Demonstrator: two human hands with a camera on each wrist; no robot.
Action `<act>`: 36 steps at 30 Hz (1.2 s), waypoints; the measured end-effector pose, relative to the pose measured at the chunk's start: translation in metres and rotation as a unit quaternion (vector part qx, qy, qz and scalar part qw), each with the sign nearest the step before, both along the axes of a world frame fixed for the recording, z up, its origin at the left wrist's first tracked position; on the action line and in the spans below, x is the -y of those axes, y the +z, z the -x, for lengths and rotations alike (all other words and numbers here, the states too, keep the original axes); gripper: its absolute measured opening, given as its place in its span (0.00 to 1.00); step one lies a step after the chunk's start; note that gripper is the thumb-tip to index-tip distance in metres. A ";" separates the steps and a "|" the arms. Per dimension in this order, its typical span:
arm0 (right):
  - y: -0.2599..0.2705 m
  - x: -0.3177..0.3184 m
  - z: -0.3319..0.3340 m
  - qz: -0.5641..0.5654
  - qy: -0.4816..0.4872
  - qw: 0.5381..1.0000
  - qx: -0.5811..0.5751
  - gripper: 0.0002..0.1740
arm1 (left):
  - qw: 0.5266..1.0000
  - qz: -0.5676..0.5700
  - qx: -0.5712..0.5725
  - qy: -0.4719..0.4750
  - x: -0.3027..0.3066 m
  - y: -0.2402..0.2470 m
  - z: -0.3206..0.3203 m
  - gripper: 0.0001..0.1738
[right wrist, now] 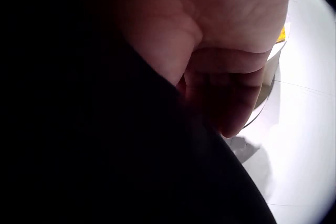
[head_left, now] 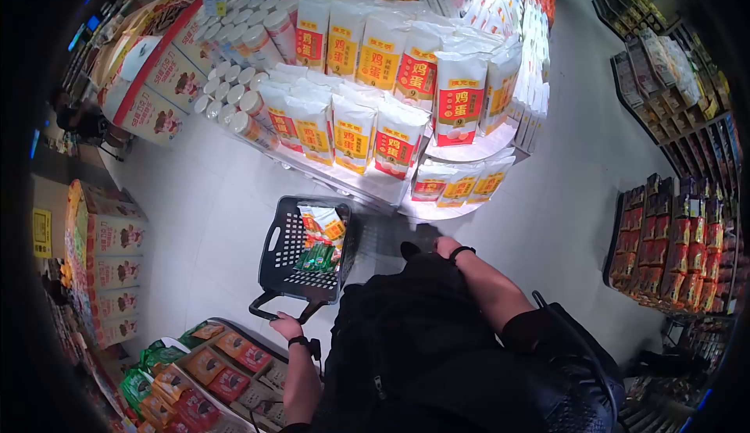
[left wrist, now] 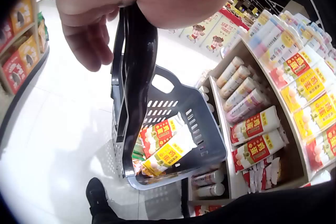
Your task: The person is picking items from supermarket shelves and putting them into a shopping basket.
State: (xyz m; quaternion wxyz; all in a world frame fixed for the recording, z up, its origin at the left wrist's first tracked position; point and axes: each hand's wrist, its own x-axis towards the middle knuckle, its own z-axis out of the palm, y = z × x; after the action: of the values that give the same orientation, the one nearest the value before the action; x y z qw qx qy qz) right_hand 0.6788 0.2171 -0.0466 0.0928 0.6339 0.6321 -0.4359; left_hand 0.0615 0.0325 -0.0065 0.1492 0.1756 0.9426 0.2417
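The left hand (head_left: 287,326) grips the black handle (left wrist: 140,50) of a dark grey shopping basket (head_left: 273,265); in the left wrist view the hand (left wrist: 131,3) is at the top, its fingers curled around the handle. Inside the basket lie noodle packs (left wrist: 169,153) with white, red and yellow wrapping, beside green packs (head_left: 316,258). Close to the dark clothing, the right hand (head_left: 448,247) hangs with nothing visible in it; in the right wrist view its fingers (right wrist: 231,92) are loosely curled, partly hidden by black cloth.
A tiered display of noodle packs (head_left: 393,152) and cylindrical packs (head_left: 234,105) stands ahead. Bagged goods fill a low shelf (head_left: 226,366) at lower left. Stacked packs (head_left: 680,237) stand at right, across the pale floor (head_left: 570,198). A black bag (head_left: 582,390) hangs at the person's right side.
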 end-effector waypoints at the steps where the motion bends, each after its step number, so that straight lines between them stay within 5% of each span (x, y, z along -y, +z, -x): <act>1: -0.007 0.007 -0.028 -0.015 -0.034 0.999 0.000 0.19 | 0.999 0.040 -0.012 -0.002 -0.002 -0.013 -0.017 0.30; 5: -0.018 0.025 -0.037 0.025 -0.017 1.000 0.005 0.18 | 0.974 0.171 -0.134 0.061 -0.010 0.014 -0.039 0.42; 12: 0.003 0.017 -0.058 0.001 -0.008 0.999 0.036 0.18 | 0.945 0.218 -0.235 -0.060 -0.003 0.043 -0.101 0.41; 17: 0.134 -0.063 -0.062 -0.224 -0.155 0.960 -0.061 0.22 | 0.954 0.249 -0.113 -0.122 0.001 0.051 -0.128 0.35; 23: 0.257 -0.148 -0.072 -0.431 -0.237 0.860 -0.139 0.22 | 0.964 0.181 -0.032 -0.192 0.009 0.054 -0.164 0.28; 36: 0.208 -0.204 -0.083 -0.596 -0.160 0.785 -0.061 0.12 | 0.973 0.114 0.057 -0.195 0.030 0.060 -0.206 0.23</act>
State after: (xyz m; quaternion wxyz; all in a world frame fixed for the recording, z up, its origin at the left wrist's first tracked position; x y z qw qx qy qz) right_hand 0.7621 0.4210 0.1610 -0.4135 0.6269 0.6600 -0.0191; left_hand 0.2672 0.0021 0.0534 0.2657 0.3237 0.9016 0.1085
